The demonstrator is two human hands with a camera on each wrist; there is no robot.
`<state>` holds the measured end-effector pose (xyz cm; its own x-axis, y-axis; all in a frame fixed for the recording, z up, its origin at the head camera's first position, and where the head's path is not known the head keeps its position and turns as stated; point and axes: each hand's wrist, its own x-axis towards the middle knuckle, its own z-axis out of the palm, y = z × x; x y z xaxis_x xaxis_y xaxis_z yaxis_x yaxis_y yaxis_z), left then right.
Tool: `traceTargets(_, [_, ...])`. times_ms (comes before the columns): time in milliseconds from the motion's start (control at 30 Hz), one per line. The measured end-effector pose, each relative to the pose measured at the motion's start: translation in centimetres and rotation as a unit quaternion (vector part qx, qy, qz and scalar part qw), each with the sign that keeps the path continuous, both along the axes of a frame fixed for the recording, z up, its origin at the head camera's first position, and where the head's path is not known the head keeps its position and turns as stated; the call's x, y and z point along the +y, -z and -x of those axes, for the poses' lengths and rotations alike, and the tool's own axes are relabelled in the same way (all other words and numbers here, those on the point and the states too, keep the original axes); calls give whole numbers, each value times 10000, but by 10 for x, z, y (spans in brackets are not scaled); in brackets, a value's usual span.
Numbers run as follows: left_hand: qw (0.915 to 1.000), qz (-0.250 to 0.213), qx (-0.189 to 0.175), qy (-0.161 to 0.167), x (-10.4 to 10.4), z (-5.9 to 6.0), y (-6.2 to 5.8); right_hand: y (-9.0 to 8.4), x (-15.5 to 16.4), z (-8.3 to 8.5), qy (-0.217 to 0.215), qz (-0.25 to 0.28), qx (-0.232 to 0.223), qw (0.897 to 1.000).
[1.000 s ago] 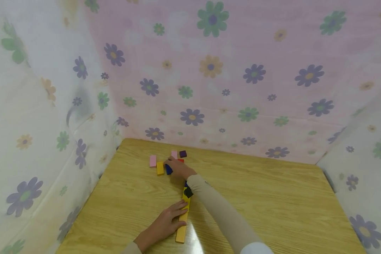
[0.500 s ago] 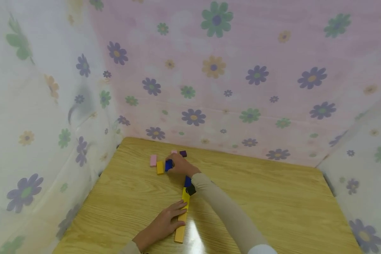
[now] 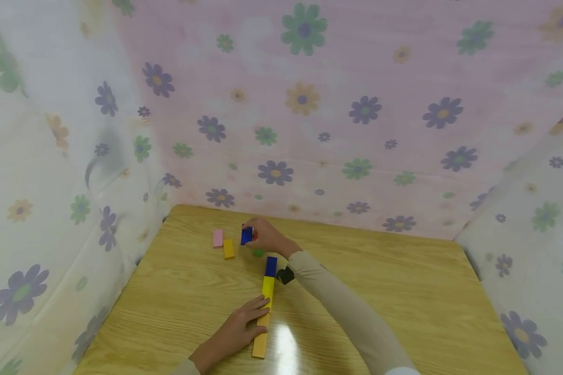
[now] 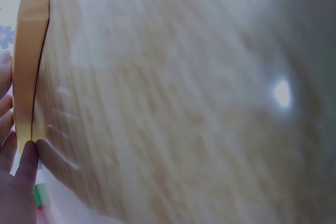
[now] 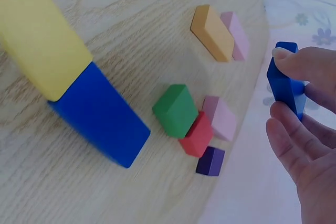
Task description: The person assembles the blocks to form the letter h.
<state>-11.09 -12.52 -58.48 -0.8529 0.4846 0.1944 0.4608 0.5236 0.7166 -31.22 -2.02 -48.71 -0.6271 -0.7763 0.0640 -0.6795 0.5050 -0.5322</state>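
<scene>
A straight row of blocks lies on the table: a blue block (image 3: 271, 266) at the far end, then a yellow block (image 5: 44, 35), then an orange block (image 3: 259, 345) nearest me. My left hand (image 3: 236, 325) rests on the row from its left side, fingers extended over the yellow and orange part. Beyond the row, my right hand (image 3: 271, 238) pinches a second blue block (image 5: 286, 80) between thumb and fingers, raised over the back of the table. Beneath it are a green block (image 5: 176, 111), a red block (image 5: 197, 136), a pink block (image 5: 219, 118) and a small purple block (image 5: 211, 161).
Left of the right hand stand another orange block (image 3: 228, 249) and another pink block (image 3: 218, 238), side by side. A flower-patterned cloth (image 3: 309, 156) rises behind the wooden table (image 3: 380, 291) and along both sides. The right-wrist camera (image 3: 285, 275) hangs close beside the row.
My right hand has lifted the second blue block from among the loose blocks, baring the green one below. The left hand stays on the row. The head view has shifted slightly.
</scene>
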Motion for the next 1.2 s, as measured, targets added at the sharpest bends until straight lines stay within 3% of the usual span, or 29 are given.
traceTargets(200, [10000, 10, 46, -14, 1, 0, 4, 4, 15, 1, 93, 105, -14, 9999])
traceTargets(700, [9999, -18, -109, -56, 2, -2, 1, 10, 43, -4, 475, 266, -297, 9981])
traceTargets(1200, [9996, -26, -284, -27, 3, -1, 0, 29, 57, -5, 817, 481, -534, 9941])
